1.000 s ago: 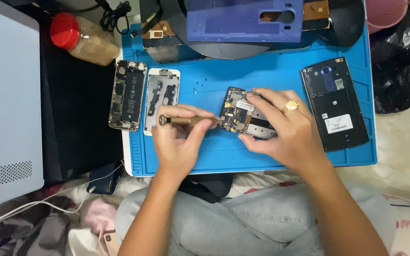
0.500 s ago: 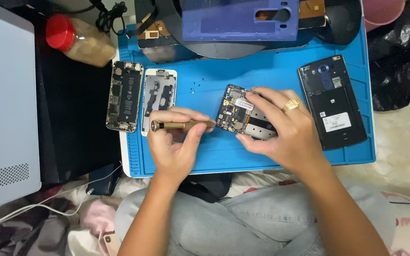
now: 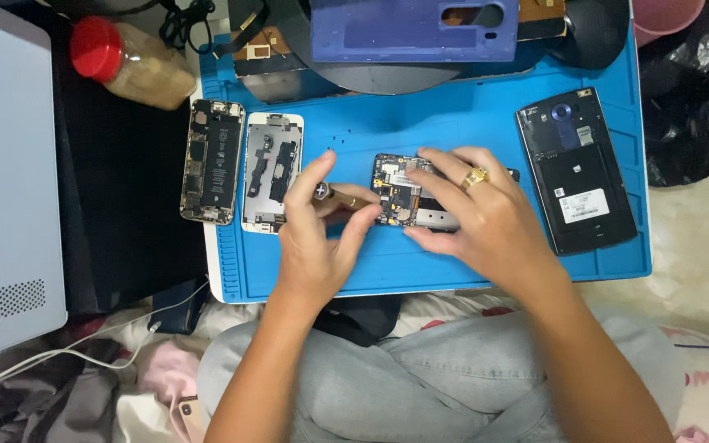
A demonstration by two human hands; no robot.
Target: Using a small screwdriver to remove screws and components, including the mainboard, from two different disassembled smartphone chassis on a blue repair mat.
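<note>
A blue work mat (image 3: 469, 115) lies over pale floral bedding (image 3: 699, 279), with a grey box (image 3: 2, 180) alongside.
</note>
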